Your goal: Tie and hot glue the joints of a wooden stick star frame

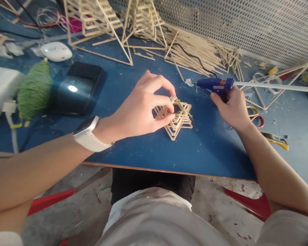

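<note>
A small star-shaped frame of stacked wooden sticks (186, 121) lies on the blue table in front of me, with a thin greenish strand across its top. My left hand (146, 106), wearing a watch with a pale band, reaches over its left side. The thumb and fingertips are curled closed on the upper part of the star; the exact contact is partly hidden. To the right, my right hand (233, 109) is wrapped round the handle of a blue glue gun (209, 83). A white glue stick (274, 86) juts from its back, and its nozzle points left beside a clear glue blob (189, 82).
Larger stick frames (100, 20) and a pile of loose sticks (200, 51) lie at the back against a perforated metal panel (233, 24). Green yarn (34, 89), a black phone (77, 89) and a white mouse (56, 51) are left. Scissors (258, 121) and a yellow cutter (276, 140) lie right.
</note>
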`<state>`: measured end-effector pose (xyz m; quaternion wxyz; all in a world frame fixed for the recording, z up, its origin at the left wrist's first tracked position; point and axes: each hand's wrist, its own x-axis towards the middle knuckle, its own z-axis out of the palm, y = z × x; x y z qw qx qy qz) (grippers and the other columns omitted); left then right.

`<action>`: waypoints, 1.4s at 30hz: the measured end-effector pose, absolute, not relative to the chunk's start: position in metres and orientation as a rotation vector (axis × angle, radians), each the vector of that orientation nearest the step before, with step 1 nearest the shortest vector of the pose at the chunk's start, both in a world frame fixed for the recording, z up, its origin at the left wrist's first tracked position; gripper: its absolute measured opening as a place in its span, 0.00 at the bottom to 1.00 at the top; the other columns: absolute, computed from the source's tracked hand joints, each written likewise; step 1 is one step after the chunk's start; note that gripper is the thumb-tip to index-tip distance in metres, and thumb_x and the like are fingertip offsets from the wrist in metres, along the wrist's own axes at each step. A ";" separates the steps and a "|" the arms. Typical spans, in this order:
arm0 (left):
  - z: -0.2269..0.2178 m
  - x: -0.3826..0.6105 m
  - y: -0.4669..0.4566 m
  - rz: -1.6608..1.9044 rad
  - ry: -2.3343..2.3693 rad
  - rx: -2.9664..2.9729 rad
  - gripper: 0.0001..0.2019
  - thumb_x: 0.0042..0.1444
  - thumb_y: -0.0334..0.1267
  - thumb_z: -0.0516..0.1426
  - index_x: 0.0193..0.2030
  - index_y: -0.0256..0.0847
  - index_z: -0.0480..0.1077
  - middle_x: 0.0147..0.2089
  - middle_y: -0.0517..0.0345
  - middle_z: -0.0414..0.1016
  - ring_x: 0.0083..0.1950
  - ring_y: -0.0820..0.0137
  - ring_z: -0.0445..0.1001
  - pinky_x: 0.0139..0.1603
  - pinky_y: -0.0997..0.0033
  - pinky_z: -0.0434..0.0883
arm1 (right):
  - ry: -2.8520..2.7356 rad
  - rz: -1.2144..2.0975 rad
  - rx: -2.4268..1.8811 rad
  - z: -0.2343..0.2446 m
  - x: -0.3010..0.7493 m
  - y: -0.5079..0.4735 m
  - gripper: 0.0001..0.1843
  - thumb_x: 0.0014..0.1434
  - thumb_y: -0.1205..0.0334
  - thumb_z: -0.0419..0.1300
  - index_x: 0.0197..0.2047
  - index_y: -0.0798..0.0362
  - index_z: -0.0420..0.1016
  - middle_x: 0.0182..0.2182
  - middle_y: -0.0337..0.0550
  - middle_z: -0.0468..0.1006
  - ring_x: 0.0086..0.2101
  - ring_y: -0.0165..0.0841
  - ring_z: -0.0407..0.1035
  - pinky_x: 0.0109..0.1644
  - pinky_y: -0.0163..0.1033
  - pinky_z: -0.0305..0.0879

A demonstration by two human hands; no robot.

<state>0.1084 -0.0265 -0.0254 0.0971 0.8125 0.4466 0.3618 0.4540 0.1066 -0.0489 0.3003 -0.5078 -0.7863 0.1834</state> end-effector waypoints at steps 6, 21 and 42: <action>-0.027 0.109 -0.026 1.106 1.294 2.471 0.11 0.74 0.41 0.65 0.37 0.48 0.83 0.60 0.51 0.86 0.65 0.53 0.85 0.89 0.25 0.65 | -2.091 0.310 -1.438 -0.056 0.446 0.107 0.20 0.71 0.44 0.71 0.59 0.45 0.82 0.50 0.54 0.88 0.53 0.57 0.83 0.66 0.70 0.79; -0.027 0.114 -0.037 1.037 1.366 2.578 0.11 0.79 0.39 0.60 0.42 0.48 0.81 0.62 0.59 0.88 0.70 0.57 0.83 0.95 0.28 0.57 | -2.598 0.298 -0.760 0.035 0.400 0.014 0.11 0.80 0.59 0.66 0.59 0.35 0.87 0.52 0.44 0.87 0.45 0.43 0.83 0.52 0.53 0.81; -0.021 0.114 -0.038 0.913 1.387 2.522 0.08 0.76 0.37 0.60 0.47 0.48 0.83 0.61 0.54 0.86 0.74 0.45 0.82 0.94 0.20 0.54 | -2.615 0.118 -0.760 0.001 0.368 0.010 0.16 0.84 0.66 0.56 0.51 0.45 0.86 0.47 0.48 0.84 0.46 0.44 0.78 0.48 0.52 0.78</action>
